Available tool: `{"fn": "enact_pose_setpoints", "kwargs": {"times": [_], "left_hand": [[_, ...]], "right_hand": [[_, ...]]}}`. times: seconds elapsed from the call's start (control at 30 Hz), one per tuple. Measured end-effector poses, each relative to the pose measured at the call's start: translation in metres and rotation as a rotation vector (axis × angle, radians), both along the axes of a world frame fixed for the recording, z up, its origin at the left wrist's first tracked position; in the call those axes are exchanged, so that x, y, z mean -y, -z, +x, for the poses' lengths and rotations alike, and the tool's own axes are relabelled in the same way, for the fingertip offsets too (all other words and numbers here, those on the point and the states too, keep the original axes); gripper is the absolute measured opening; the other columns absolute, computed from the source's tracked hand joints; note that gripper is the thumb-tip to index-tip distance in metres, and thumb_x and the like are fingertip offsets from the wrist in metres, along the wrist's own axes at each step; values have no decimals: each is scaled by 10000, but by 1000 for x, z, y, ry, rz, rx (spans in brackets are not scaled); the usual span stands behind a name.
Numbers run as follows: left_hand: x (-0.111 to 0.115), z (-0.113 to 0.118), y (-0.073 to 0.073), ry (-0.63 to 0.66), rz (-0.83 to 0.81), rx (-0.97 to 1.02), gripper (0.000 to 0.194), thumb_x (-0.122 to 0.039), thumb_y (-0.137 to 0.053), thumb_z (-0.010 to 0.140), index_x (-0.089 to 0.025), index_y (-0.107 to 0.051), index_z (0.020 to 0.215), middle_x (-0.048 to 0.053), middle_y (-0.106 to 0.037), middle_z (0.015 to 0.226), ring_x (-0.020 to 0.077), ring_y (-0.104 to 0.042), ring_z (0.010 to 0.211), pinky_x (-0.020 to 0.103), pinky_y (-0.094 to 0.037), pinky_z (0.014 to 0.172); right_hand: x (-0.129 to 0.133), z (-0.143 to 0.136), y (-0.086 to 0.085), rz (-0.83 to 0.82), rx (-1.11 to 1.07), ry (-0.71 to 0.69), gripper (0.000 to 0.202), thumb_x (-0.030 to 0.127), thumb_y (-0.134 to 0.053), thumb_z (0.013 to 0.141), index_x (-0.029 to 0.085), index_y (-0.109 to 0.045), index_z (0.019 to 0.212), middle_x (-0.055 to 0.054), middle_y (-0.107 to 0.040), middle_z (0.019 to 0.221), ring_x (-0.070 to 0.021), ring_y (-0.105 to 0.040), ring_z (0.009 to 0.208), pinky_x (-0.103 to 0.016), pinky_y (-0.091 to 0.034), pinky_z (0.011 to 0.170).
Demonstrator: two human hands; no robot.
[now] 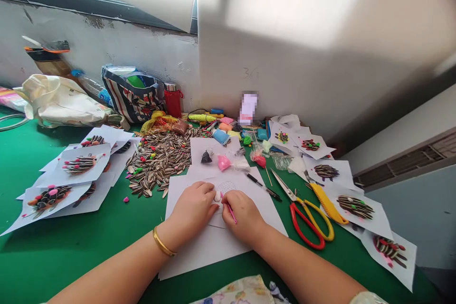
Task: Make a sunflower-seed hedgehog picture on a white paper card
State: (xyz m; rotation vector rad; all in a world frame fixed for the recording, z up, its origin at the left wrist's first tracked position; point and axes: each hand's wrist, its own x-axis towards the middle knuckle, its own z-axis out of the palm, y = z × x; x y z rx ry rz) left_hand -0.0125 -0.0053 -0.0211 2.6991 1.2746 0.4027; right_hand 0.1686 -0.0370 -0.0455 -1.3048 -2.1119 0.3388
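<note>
White paper [199,256] lies in front of me, with a smaller sheet on top bearing a dotted round drawing [227,187]. My left hand [197,203] rests on the sheet, fingers stretched forward and thumb apart. A small white lump [217,196], perhaps clay, sits between the two hands, beside my left fingertips. My right hand [242,216] is closed around a thin pink stick [231,213], its upper tip close to the lump. Just beyond the hands are a black pen [262,186], a pink clay lump [223,163] in clear wrap and a black lump [206,156].
Sunflower seeds [160,156] are heaped at the back left. Scissors [302,213] and a yellow cutter [327,204] lie on the right. Seed-decorated sheets [80,164] flank both sides. Bags [131,92] and a red bottle [173,100] stand along the wall.
</note>
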Motion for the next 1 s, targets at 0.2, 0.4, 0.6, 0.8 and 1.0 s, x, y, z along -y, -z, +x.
{"fn": "enact_pose_setpoints", "kwargs": {"times": [0.2,0.4,0.6,0.8,1.0], "left_hand": [[0,0,1,1,4,-6,166,-214,-677,821,-145,-691,971,113,-675,1102,291,-591,1050,440,-506,920],[1,2,-1,-3,-8,-13,146,-217,-666,828,-163,-685,962,106,-670,1095,288,-586,1046,441,-502,920],[1,1,1,2,3,5,150,-219,-676,820,-168,-679,961,100,-666,1107,285,-577,1050,441,-496,924],[2,1,0,0,0,9,136,-210,-674,820,-178,-674,951,98,-664,1069,280,-579,1038,433,-496,903],[1,0,-2,2,-11,28,168,-215,-684,814,-183,-661,978,92,-658,1052,276,-575,1038,426,-488,904]], "right_hand": [[-3,0,2,-15,-9,-2,129,94,-455,823,205,-522,824,-35,-614,803,-190,-546,751,-304,-417,693],[-4,1,2,-24,0,0,121,109,-456,834,203,-532,829,-37,-612,800,-195,-548,752,-310,-422,694],[-5,2,3,-34,-3,11,127,107,-455,828,199,-542,839,-44,-622,815,-204,-563,772,-318,-430,709],[-4,1,1,-48,7,-41,125,114,-448,840,202,-536,839,-38,-615,803,-197,-553,754,-314,-428,702],[-1,4,-4,-61,-34,18,131,92,-464,787,208,-523,806,-27,-605,774,-189,-554,741,-300,-428,687]]}}
